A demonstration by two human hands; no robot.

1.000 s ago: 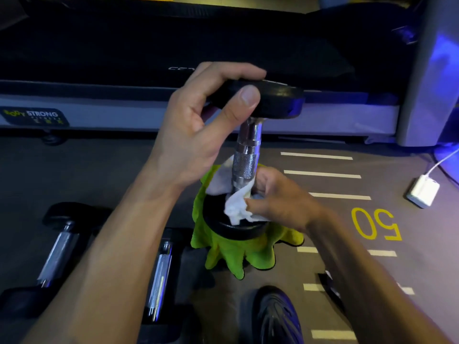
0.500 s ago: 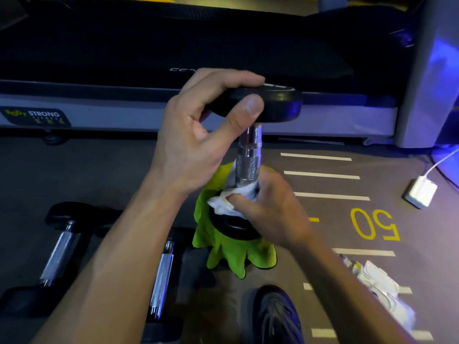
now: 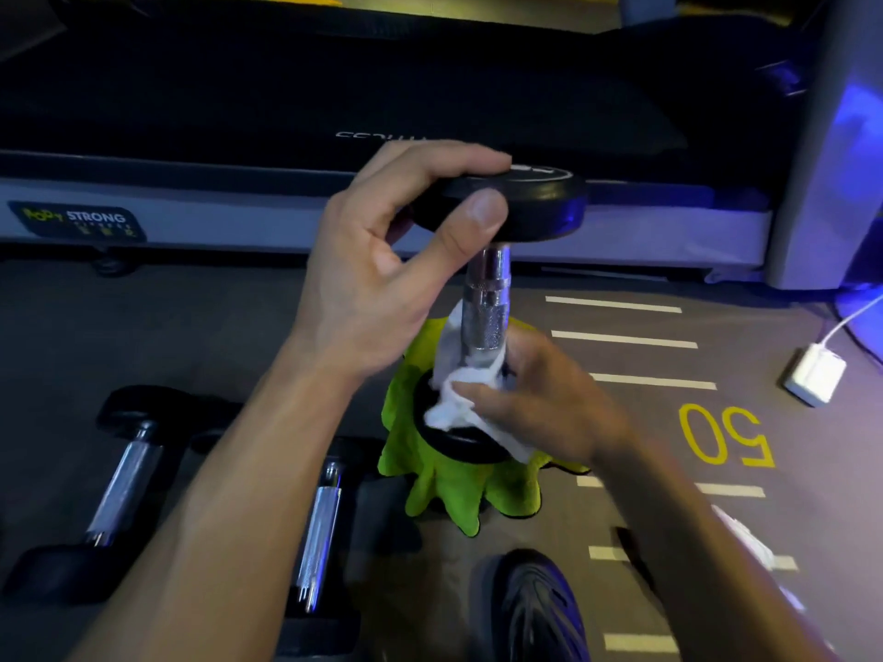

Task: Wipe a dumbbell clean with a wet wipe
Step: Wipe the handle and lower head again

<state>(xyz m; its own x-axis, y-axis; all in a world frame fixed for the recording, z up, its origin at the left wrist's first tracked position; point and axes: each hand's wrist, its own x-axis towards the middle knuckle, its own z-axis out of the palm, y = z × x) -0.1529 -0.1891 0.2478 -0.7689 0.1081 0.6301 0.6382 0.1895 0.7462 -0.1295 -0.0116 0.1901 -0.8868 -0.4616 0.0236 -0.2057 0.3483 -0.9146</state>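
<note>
The left hand [image 3: 382, 284] is holding the dumbbell [image 3: 487, 303] up by its top, standing on a green cloth [image 3: 449, 489]. The right hand [image 3: 540, 403] is pinching the wet wipe [image 3: 458, 398] at the bar's bottom. A slippery grip could be tipping it onto the shoe [image 3: 530, 609].

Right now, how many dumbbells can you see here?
3: one upright dumbbell gripped by the left hand over the green cloth, and two lying on the floor at left. More may be hidden.
</note>
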